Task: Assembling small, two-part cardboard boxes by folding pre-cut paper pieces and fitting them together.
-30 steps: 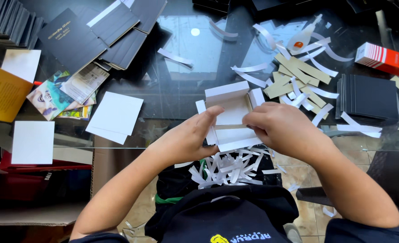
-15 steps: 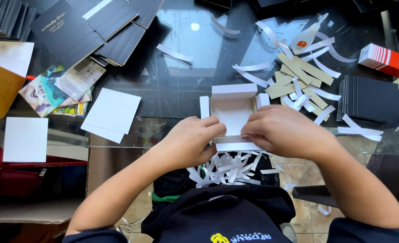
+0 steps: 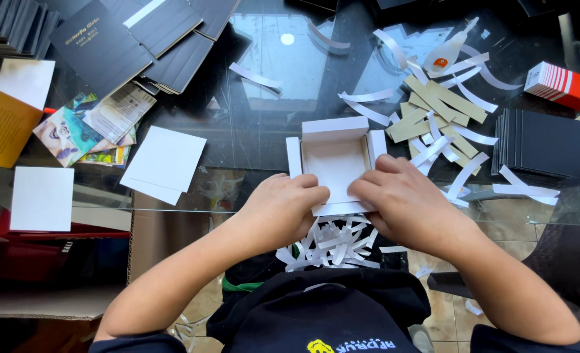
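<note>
Both hands press on a small white cardboard box tray [image 3: 334,162] lying on the glass tabletop [image 3: 264,124]: left hand [image 3: 283,208] fingers curled over its near left edge, right hand [image 3: 407,202] fingers gripping its near right side, above a heap of white paper strips [image 3: 329,243]

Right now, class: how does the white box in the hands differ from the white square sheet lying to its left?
The white box has its walls folded up; the white sheet lies flat. The left hand and right hand hold the box; the sheet lies untouched. Both are plain white and rest on the glass table.
</note>
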